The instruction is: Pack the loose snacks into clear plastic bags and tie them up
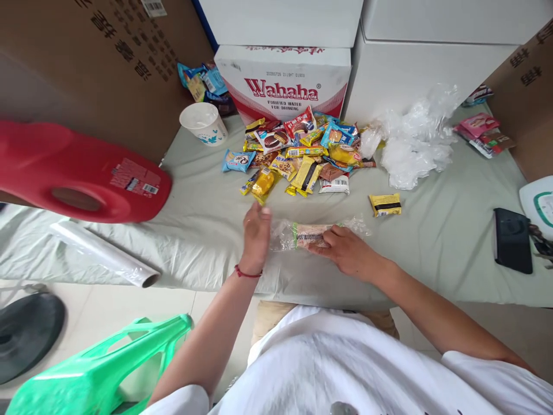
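- Partly hidden: the clear snack bag (311, 233) lies under the fingers of the right hand (345, 251), so its right portion and the print on the wrapper inside cannot be read; only a green band and a pale pinkish filling show through the film.
- Left end of the bag is crumpled clear plastic, blurred against the cloth just beside the left hand (256, 236); whether that hand touches the film cannot be told.
- Long axis of the bag runs left–right across the view, roughly parallel to the near table edge; its twisted right end points toward the yellow wafer packet (385, 204), which lies apart from it.
- Position: on the grey-green table cloth (432, 253), near the front edge, between the two hands and well short of the snack pile (302, 158).
- Right hand: palm down, fingers flat and pressing on the bag — holding it against the cloth, not wrapped around it.
- Left hand: fingers loosely spread, empty as far as visible; red cord on the wrist.
- Cut off at frame edges: red jug (82, 173) at left, green plastic stool (95, 369) at bottom left, white device at far right beside a black phone (512, 239).
- Behind the pile: Wahaha carton (283, 80), paper cup (203, 122), crumpled clear bags (415, 138). A film roll (103, 253) lies at left.
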A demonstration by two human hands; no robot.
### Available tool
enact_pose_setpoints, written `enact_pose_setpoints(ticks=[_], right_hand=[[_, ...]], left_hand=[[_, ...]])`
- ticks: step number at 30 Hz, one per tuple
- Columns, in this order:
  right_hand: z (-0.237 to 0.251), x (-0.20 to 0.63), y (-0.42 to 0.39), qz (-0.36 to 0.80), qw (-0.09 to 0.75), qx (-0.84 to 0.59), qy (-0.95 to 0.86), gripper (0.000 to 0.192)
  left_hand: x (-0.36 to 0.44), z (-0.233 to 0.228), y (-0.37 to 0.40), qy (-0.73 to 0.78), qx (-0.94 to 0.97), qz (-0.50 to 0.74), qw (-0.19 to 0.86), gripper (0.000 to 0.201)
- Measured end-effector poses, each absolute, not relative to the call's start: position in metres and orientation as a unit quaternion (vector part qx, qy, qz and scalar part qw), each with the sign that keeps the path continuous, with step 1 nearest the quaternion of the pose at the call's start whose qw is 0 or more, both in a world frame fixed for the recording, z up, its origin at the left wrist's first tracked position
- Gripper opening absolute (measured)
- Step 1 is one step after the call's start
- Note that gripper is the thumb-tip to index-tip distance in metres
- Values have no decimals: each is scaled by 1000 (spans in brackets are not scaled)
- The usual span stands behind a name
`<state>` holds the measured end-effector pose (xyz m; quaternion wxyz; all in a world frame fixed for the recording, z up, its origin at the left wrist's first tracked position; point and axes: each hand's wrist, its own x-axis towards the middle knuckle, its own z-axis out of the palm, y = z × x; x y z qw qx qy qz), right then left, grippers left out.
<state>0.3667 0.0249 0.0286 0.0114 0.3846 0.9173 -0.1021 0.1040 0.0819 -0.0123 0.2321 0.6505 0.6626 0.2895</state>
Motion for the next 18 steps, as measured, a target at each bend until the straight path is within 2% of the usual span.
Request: enact_pose_setpoints(ticks=[2, 5, 10, 12, 15, 18], right_hand=[[30, 367, 23, -105, 6, 393, 913, 56], [30, 370, 22, -127, -10, 395, 910, 50], [25, 367, 22, -152, -36, 395, 905, 44], [22, 364, 22, -153, -45, 399, 903, 42], [23, 366, 21, -177, -80, 409, 892, 30], [31, 378, 20, -257, -191, 402, 858, 22]], left_hand=[[110, -4, 86, 665, 672, 206, 252, 53], [108, 15, 81, 638, 700, 145, 286, 28], [115, 41, 62, 627, 609, 193, 445, 26], [136, 41, 53, 619, 592, 214, 469, 23], [173, 28, 38, 595, 659, 246, 388, 25], [195, 6, 21, 576, 751, 218, 237, 36]])
